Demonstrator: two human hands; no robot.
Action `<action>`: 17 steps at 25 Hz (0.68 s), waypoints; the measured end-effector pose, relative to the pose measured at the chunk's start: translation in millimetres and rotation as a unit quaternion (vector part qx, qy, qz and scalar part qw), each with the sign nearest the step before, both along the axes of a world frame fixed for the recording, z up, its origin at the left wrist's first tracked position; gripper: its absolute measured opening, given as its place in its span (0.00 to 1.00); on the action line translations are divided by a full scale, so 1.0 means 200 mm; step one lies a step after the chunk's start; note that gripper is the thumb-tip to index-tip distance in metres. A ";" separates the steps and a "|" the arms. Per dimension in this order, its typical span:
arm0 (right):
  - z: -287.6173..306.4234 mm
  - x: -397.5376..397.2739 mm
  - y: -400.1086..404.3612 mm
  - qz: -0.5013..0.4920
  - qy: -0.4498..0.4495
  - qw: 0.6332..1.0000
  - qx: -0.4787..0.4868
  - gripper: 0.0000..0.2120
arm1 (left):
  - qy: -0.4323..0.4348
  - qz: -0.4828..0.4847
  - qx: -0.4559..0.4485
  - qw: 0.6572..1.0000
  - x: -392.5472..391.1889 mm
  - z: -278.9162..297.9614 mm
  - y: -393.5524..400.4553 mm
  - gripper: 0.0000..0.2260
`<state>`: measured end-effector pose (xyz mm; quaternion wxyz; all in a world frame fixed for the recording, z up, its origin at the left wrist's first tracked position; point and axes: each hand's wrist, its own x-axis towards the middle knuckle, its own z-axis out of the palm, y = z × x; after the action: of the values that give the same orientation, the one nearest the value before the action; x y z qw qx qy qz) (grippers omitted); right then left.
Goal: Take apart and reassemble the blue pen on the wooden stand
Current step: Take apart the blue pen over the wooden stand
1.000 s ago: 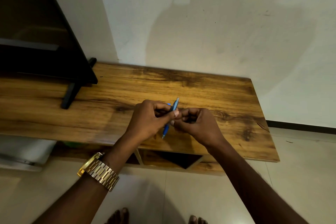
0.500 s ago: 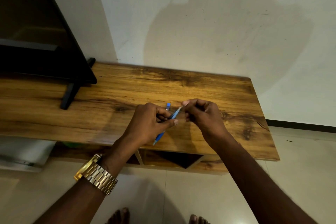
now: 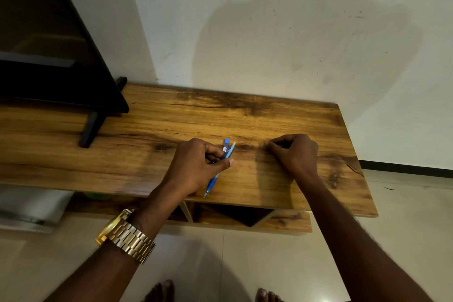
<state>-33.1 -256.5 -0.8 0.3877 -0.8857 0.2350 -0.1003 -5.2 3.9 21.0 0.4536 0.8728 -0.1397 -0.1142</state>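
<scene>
1. Pen pinched in the left hand, thumb tip across the barrel, other fingers curled round behind it.
2. Tilted steeply, tip down toward the near edge of the stand, top end pointing up and away toward the wall.
3. Darker blue grip section down low, lighter blue barrel above, clip with a small white label standing off near the top.
4. Top end looks open, but too small to say for sure.
5. Right hand off to the right of the pen, well apart from it, knuckles up, fingers curled in with the tips bunched together just over the stand top.
6. Maybe pinching something tiny there; can't tell, nothing visible between the fingertips.
7. Gold watch on the left wrist, nearer the camera than the pen.
8. Black TV at the left end of the stand, one foot planted on the wood.
9. Bare toes on the tile floor below the stand.
</scene>
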 end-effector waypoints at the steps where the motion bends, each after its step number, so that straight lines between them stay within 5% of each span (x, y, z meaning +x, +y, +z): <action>1: 0.01 -0.01 0.01 -0.011 -0.015 1.000 0.008 0.11 | 0.002 0.000 -0.003 1.000 0.00 0.00 0.00 0.11; 4: 0.06 -0.01 0.08 -0.003 -0.061 0.988 0.139 0.09 | 0.006 0.004 -0.023 1.000 0.00 0.01 -0.01 0.11; 8: 0.06 -0.03 0.21 0.107 -0.005 0.934 0.342 0.09 | -0.005 -0.002 -0.020 1.000 -0.01 0.02 -0.03 0.11; 12: 0.05 -0.04 0.21 0.112 -0.002 0.910 0.400 0.08 | -0.016 -0.021 0.004 1.000 -0.02 0.01 -0.05 0.12; 17: 0.05 -0.03 0.20 0.117 -0.025 0.921 0.371 0.04 | 0.004 -0.030 -0.010 0.999 -0.03 0.01 -0.07 0.11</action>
<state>-38.5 -216.9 8.7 0.7031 -0.6968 0.1408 0.0179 -11.0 -9.1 23.4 0.4595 0.8629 -0.1657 -0.1296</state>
